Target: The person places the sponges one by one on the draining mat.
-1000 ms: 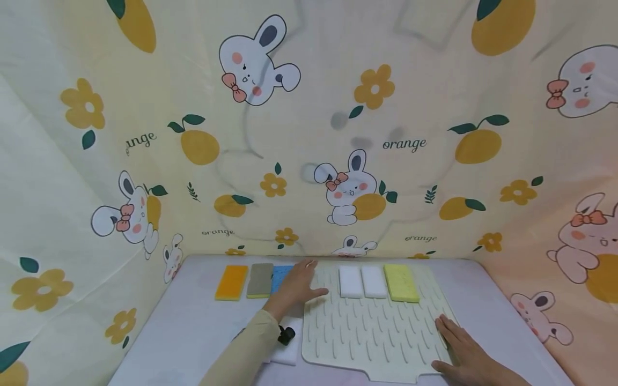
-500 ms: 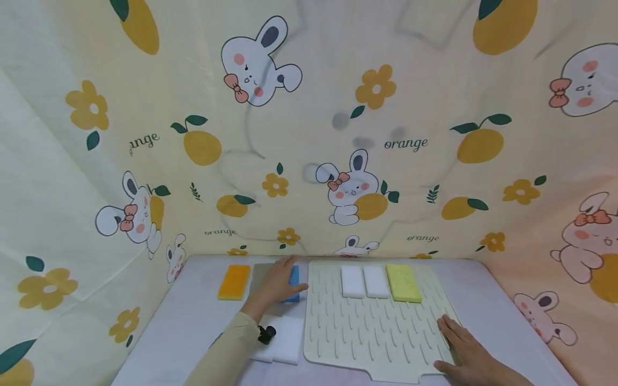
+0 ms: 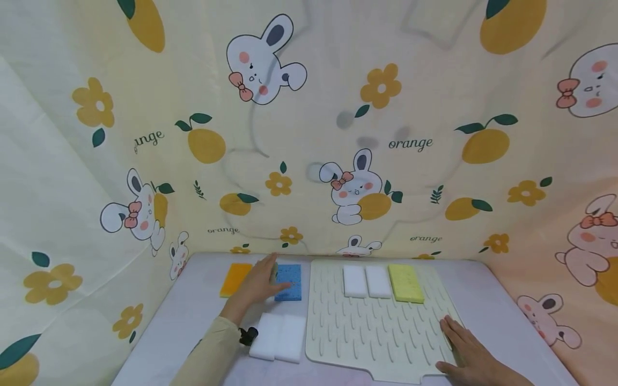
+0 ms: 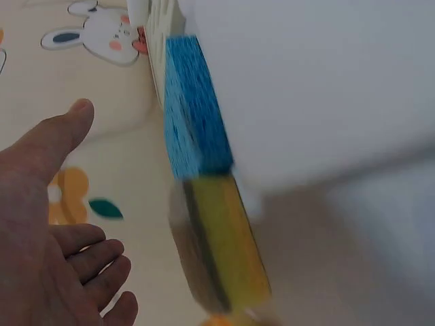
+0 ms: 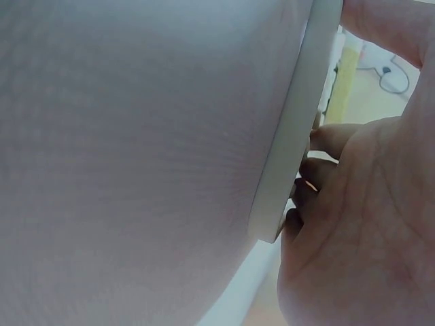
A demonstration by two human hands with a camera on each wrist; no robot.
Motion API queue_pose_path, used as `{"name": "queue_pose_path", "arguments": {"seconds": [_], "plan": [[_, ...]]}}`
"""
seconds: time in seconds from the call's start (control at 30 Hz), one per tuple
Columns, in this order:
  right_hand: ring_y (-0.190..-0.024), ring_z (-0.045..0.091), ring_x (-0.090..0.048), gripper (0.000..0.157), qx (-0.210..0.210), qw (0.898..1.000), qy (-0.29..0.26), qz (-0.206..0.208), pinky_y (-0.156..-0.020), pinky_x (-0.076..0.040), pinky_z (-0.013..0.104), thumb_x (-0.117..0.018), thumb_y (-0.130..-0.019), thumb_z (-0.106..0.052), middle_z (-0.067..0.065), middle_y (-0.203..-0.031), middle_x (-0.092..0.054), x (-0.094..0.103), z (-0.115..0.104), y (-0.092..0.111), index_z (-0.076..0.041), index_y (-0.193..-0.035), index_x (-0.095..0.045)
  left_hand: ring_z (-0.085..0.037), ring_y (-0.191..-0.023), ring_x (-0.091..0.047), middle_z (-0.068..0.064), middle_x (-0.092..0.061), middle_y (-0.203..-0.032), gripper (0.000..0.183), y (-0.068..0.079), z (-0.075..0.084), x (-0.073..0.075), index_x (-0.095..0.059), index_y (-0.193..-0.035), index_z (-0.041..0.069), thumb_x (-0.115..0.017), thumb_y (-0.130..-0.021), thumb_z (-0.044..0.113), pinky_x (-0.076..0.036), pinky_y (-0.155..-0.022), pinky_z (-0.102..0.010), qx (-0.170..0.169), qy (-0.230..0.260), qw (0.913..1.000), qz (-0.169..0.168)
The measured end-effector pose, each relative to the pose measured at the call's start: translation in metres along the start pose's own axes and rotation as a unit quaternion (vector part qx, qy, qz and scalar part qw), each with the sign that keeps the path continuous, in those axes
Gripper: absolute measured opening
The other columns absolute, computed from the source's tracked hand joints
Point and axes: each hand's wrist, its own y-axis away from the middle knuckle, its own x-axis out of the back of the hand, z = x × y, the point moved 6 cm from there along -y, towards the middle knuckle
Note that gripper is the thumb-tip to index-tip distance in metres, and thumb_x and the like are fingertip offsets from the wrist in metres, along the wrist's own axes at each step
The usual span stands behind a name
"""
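My left hand [image 3: 256, 284] hovers over the sponges at the back left, fingers stretched out and thumb apart. Nothing is in its grasp. Under it lies a grey-and-yellow scrub sponge [image 4: 238, 244], mostly hidden by the hand in the head view. To the right of that is a blue sponge [image 3: 288, 289], to the left an orange sponge [image 3: 235, 279]. My right hand [image 3: 468, 351] rests with straight fingers on the right edge of a cream ridged board [image 3: 367, 332]. Along the board's back lie two white sponges [image 3: 354, 281] and a yellow sponge [image 3: 406, 283].
Two more white sponges [image 3: 291, 338] lie side by side left of the board, near my left forearm. A printed cloth [image 3: 309, 123] with rabbits and oranges hangs behind the white table [image 3: 169, 343] and along its sides.
My left hand has moved left, from the board's left edge past the blue sponge to the grey one. The blue sponge and the white pair are now uncovered. My right hand stays put.
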Motion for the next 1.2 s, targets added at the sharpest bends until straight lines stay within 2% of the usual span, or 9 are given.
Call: {"name": "queue_pose_path", "arguments": {"seconds": [0.23, 0.33, 0.4, 0.47, 0.5, 0.63, 0.7, 0.87, 1.2], "plan": [[-0.146, 0.06, -0.029, 0.099, 0.01, 1.0, 0.007, 0.012, -0.113, -0.029, 0.083, -0.077, -0.093, -0.046, 0.042, -0.163, -0.029, -0.001, 0.003, 0.002, 0.016, -0.157, -0.035, -0.045, -0.158, -0.03, -0.021, -0.025, -0.175, 0.101, 0.011, -0.028, 0.016, -0.023, -0.17, 0.001, -0.079, -0.098, 0.045, -0.029, -0.128, -0.061, 0.005, 0.02, 0.9996, -0.019], [-0.146, 0.057, -0.029, 0.099, 0.011, 1.0, 0.004, 0.022, -0.131, -0.014, 0.064, -0.077, -0.093, -0.047, 0.041, -0.164, -0.029, -0.002, 0.004, 0.003, 0.015, -0.157, -0.036, -0.044, -0.16, -0.027, -0.022, -0.023, -0.176, 0.103, 0.013, -0.042, 0.021, -0.02, -0.17, 0.001, -0.078, -0.098, 0.047, -0.027, -0.129, -0.061, 0.008, 0.027, 0.9992, -0.03], [-0.145, 0.055, -0.031, 0.097, 0.018, 0.999, 0.019, 0.032, -0.131, -0.018, 0.061, -0.077, -0.093, -0.048, 0.041, -0.162, -0.033, -0.002, 0.004, 0.004, 0.015, -0.156, -0.038, -0.045, -0.16, -0.026, -0.023, -0.023, -0.176, 0.103, 0.014, -0.05, 0.024, -0.02, -0.17, 0.0, -0.077, -0.099, 0.048, -0.027, -0.129, -0.062, 0.006, 0.024, 0.9991, -0.034], [-0.159, 0.043, -0.016, 0.1, 0.008, 1.0, -0.01, 0.023, -0.132, 0.002, 0.037, -0.078, -0.092, -0.047, 0.04, -0.165, -0.028, -0.004, 0.006, 0.005, 0.015, -0.158, -0.035, -0.046, -0.16, -0.025, -0.023, -0.023, -0.175, 0.103, 0.016, -0.057, 0.025, -0.021, -0.17, 0.0, -0.077, -0.099, 0.047, -0.026, -0.129, -0.062, 0.006, 0.021, 0.9991, -0.038], [-0.16, 0.043, -0.015, 0.1, 0.009, 1.0, -0.009, 0.023, -0.133, -0.003, 0.05, -0.078, -0.092, -0.046, 0.041, -0.164, -0.028, -0.004, 0.006, 0.005, 0.015, -0.158, -0.035, -0.046, -0.16, -0.025, -0.023, -0.024, -0.175, 0.102, 0.016, -0.06, 0.026, -0.021, -0.17, 0.0, -0.077, -0.099, 0.047, -0.026, -0.129, -0.063, 0.006, 0.017, 0.999, -0.04], [-0.162, 0.049, -0.004, 0.103, -0.008, 0.999, -0.039, -0.005, -0.13, 0.002, 0.064, -0.078, -0.093, -0.045, 0.043, -0.167, -0.019, -0.003, 0.006, 0.003, 0.016, -0.16, -0.029, -0.048, -0.159, -0.026, -0.024, -0.025, -0.175, 0.101, 0.019, -0.073, 0.029, -0.023, -0.17, 0.001, -0.078, -0.099, 0.046, -0.026, -0.128, -0.065, 0.012, 0.027, 0.998, -0.055], [-0.149, 0.064, -0.021, 0.101, -0.001, 1.0, -0.012, -0.004, -0.117, -0.02, 0.085, -0.076, -0.094, -0.046, 0.044, -0.164, -0.022, 0.0, 0.003, 0.002, 0.018, -0.158, -0.031, -0.048, -0.159, -0.027, -0.024, -0.025, -0.175, 0.102, 0.019, -0.08, 0.031, -0.023, -0.17, 0.003, -0.079, -0.098, 0.047, -0.026, -0.128, -0.066, 0.019, 0.032, 0.9971, -0.066], [-0.145, 0.065, -0.029, 0.1, 0.009, 1.0, 0.013, 0.003, -0.105, -0.035, 0.086, -0.077, -0.094, -0.048, 0.045, -0.161, -0.028, 0.003, -0.002, 0.003, 0.018, -0.156, -0.034, -0.047, -0.159, -0.026, -0.022, -0.024, -0.175, 0.109, 0.021, -0.097, 0.036, -0.023, -0.171, 0.007, -0.084, -0.092, 0.049, -0.025, -0.128, -0.067, 0.026, 0.021, 0.9953, -0.091], [-0.147, 0.066, -0.023, 0.101, -0.001, 1.0, -0.003, -0.011, -0.111, -0.025, 0.087, -0.078, -0.094, -0.045, 0.046, -0.163, -0.023, 0.004, -0.004, 0.002, 0.018, -0.158, -0.032, -0.05, -0.157, -0.028, -0.026, -0.028, -0.173, 0.118, 0.02, -0.112, 0.049, -0.028, -0.167, -0.003, -0.094, -0.082, 0.047, -0.024, -0.129, -0.065, 0.001, -0.042, 0.9933, -0.108]]}}
